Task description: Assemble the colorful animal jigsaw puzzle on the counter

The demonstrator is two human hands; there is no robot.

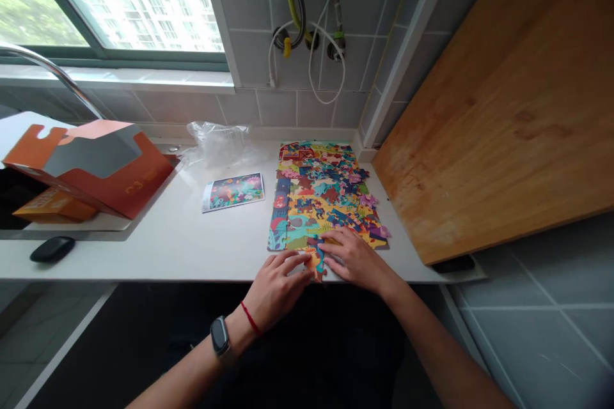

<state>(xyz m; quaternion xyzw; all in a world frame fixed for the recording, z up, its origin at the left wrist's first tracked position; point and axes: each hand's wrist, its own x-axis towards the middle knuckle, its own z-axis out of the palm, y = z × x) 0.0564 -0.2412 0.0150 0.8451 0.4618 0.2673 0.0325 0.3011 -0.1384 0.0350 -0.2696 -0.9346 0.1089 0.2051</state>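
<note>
A colourful jigsaw puzzle (292, 227) lies on the white counter, its left and lower-left parts joined and many loose pieces heaped over the rest. Just below its near edge is an orange and blue puzzle piece (314, 261), possibly several joined together. My left hand (278, 282) grips that piece from the left between thumb and fingers. On the other side, my right hand (357, 257) rests with fingers stretched apart, its fingertips at the puzzle's lower edge beside the piece. Whether the right fingertips press on the piece is hard to see.
A printed picture sheet (235, 192) lies left of the puzzle, with a crumpled clear plastic bag (218, 144) behind it. Farther left are an open orange box (119, 185) and a black mouse (52, 249). A wooden board (503, 121) leans at the right.
</note>
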